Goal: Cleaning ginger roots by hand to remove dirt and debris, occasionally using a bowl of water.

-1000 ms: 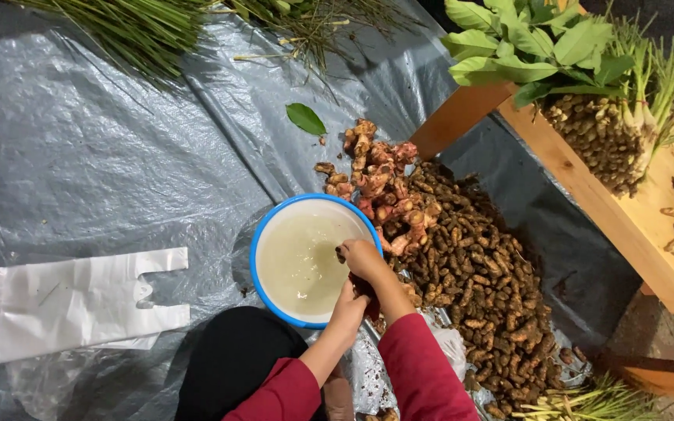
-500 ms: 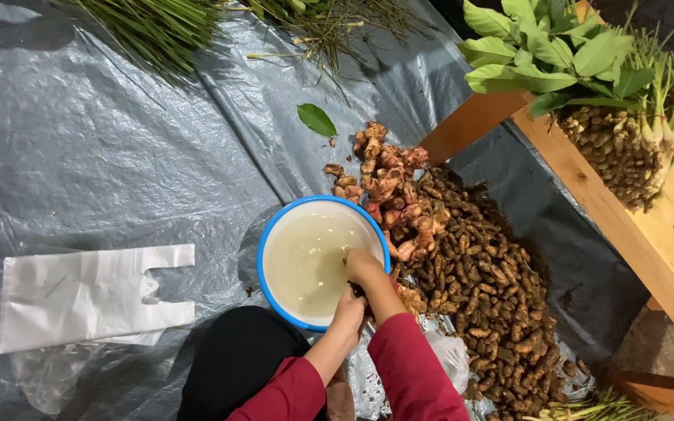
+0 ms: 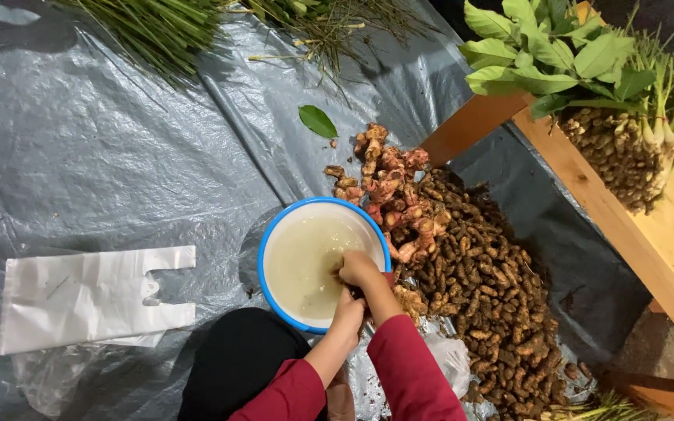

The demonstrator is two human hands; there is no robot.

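While cloudy water is filling the white basin with the blue rim (image 3: 274,234), both of the person's hands are working at its near right edge. The right hand (image 3: 359,270) is curling closed just over the water, fingers bent inward as if around something small, though what it is gripping is hidden by the knuckles. The left hand (image 3: 349,306) is sitting right below it, touching the rim, and whether it is open or closed I cannot tell, since the right wrist is covering its fingers. Red sleeves (image 3: 407,374) are running down to the bottom of the view, beside a dark fabric shape (image 3: 235,366).

Just to the right of the basin, touching its rim, pinkish knobbly roots (image 3: 388,183) are lying on top of a large heap of small brown rhizomes (image 3: 493,288); being that close, they are probably within easy reach for dipping. Everything is resting on a grey plastic sheet (image 3: 103,156) spread over the floor, likely keeping the roots off the ground. A flat white plastic bag (image 3: 87,292) is lying well to the left, a single green leaf (image 3: 317,121) above the basin. A wooden tabletop (image 3: 587,187) at the right is carrying leafy greens (image 3: 555,47) and more roots.
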